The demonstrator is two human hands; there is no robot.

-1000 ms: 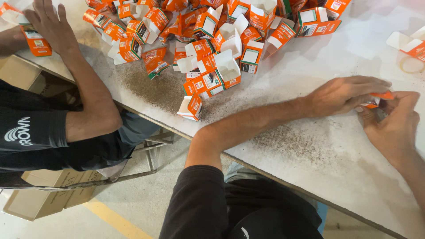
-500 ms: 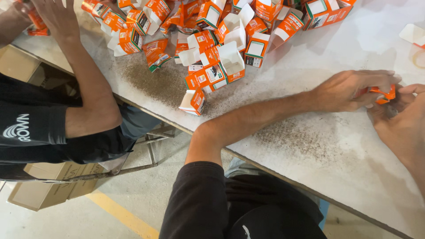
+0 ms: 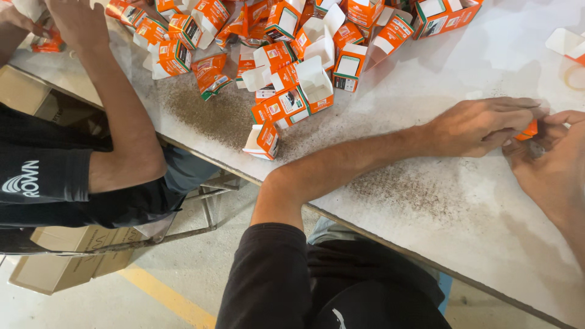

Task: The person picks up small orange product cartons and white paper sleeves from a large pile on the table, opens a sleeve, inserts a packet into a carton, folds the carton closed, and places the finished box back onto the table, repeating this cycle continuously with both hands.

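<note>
I watch from the head camera: my left hand (image 3: 481,125) and right hand (image 3: 551,164) meet at the right side of the tabletop (image 3: 463,61), and between them sits a small orange piece (image 3: 529,130), likely a folded carton. The left fingers (image 3: 518,116) are curled over it and pinch it from above; the right hand's fingers close on it from the other side, so both hands grip the same piece. Most of it is hidden under the fingers, so I cannot tell its full shape.

What could go wrong, as I judge it: the piece is small and held only at the fingertips, so a shift of either hand could let it slip or crush a flap. The dark gritty powder (image 3: 414,189) spread over the tabletop lies just below my left wrist and could smear onto the piece or my forearm.

Counting: one piece in my hands. The pile of orange-and-white cartons (image 3: 292,55) at the top of the view holds too many overlapping boxes for an exact count; I make out roughly twenty or more, many with open white flaps. One carton (image 3: 263,140) stands apart near the table's edge and could be knocked off. One more lies at the far right edge (image 3: 567,44). A co-worker's arm (image 3: 125,134) reaches into the pile on the left, with cardboard boxes (image 3: 61,271) on the floor below.
</note>
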